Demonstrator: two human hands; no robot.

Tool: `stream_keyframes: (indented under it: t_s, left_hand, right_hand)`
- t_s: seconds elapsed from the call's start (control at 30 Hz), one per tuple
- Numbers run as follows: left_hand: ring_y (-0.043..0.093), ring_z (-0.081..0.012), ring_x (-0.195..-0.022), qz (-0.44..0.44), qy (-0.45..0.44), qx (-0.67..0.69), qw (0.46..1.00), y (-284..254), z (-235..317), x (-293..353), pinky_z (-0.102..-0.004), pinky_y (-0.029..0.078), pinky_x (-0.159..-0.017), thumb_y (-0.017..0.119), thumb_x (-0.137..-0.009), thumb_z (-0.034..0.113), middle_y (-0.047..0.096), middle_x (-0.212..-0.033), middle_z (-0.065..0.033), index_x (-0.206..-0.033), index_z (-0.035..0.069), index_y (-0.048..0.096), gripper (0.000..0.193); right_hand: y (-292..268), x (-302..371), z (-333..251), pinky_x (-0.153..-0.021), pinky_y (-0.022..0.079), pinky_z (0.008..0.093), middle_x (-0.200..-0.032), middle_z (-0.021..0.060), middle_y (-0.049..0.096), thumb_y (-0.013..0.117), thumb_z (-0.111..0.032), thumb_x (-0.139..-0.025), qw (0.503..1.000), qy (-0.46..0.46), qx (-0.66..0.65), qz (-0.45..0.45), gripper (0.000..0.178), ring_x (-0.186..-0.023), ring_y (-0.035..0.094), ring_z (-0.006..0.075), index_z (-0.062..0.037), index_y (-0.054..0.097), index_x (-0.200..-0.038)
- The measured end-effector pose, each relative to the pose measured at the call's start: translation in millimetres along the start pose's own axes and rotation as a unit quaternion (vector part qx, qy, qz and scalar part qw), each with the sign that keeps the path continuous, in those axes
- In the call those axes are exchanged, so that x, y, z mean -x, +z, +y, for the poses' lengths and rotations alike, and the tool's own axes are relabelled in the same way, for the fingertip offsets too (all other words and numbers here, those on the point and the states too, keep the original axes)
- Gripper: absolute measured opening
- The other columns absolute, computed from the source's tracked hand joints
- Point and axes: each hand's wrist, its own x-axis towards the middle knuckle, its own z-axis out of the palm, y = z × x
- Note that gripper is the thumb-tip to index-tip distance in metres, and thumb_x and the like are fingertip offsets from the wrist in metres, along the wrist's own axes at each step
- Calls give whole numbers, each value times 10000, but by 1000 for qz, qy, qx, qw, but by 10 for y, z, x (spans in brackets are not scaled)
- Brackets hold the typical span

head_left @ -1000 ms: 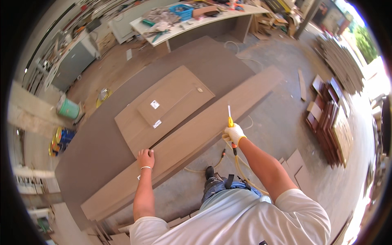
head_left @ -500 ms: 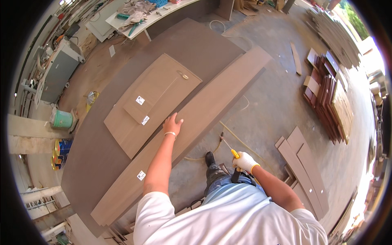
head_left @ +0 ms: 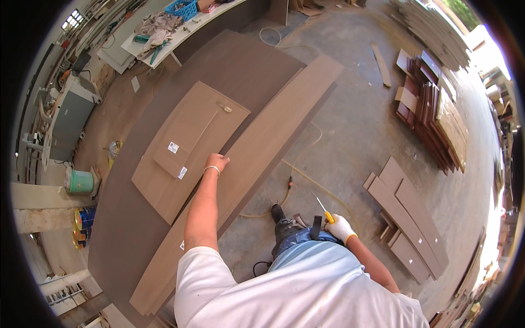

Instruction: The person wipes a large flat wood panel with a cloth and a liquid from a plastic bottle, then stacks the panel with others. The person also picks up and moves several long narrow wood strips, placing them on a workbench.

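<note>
My bare left hand (head_left: 217, 161), with a band round the wrist, is closed at the left edge of a long brown board (head_left: 276, 123). Its fingers curl over that edge, and their tips are hidden. The board lies aslant on a larger dark brown panel (head_left: 126, 218). Just left of my hand is a shorter brown panel (head_left: 150, 183), and a small labelled piece (head_left: 188, 151) rests on it. In a white glove, my right hand (head_left: 341, 228) grips the yellow handle of a screwdriver (head_left: 330, 217) near my waist, its shaft pointing up and left.
A white bench (head_left: 188, 28) with rags and a blue basket (head_left: 182, 9) stands at the far left. Stacked reddish-brown boards (head_left: 429, 123) and loose brown boards (head_left: 407, 218) lie to the right. A hose (head_left: 311, 180) crosses the concrete floor. A green bucket (head_left: 81, 181) sits at left.
My left hand has gone from spread fingers on the long board to a closed grip at its edge. The right hand has shifted slightly right with the screwdriver. The whole view has moved a little.
</note>
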Motion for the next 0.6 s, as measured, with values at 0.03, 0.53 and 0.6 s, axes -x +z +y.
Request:
stream_keyframes:
  t_s: [0.03, 0.53, 0.6]
  left_hand:
    - [729, -269, -953, -1, -4, 14, 1000, 44, 3, 1, -363, 548, -859, 756, -807, 197, 746, -1038, -214, -1122, -31, 729, 390]
    - [672, -338, -1071, 202, -35, -213, 955, 354, 24, 177, -459, 525, -931, 642, -886, 206, 707, -1196, -144, -1096, 38, 740, 286]
    - [639, -352, -1109, 304, 1, -249, 920, 829, 275, 411, -492, 516, -935, 600, -891, 155, 688, -1248, -123, -1088, 76, 747, 258]
  right_hand:
    - [-64, -4, -5, -691, 549, 390, -899, 149, 716, 702, -166, -798, 998, 26, -51, -15, 230, -768, 703, 274, -47, 671, -992]
    - [-514, 546, 1257, -530, 514, 313, -827, 114, 697, 653, -4, -789, 926, 161, -333, 70, 284, -580, 634, 186, -25, 598, -1067]
    - [-496, 673, 1742, -511, 502, 299, -806, 111, 690, 620, 7, -801, 915, 181, -350, 91, 298, -548, 624, 175, -24, 597, -1096]
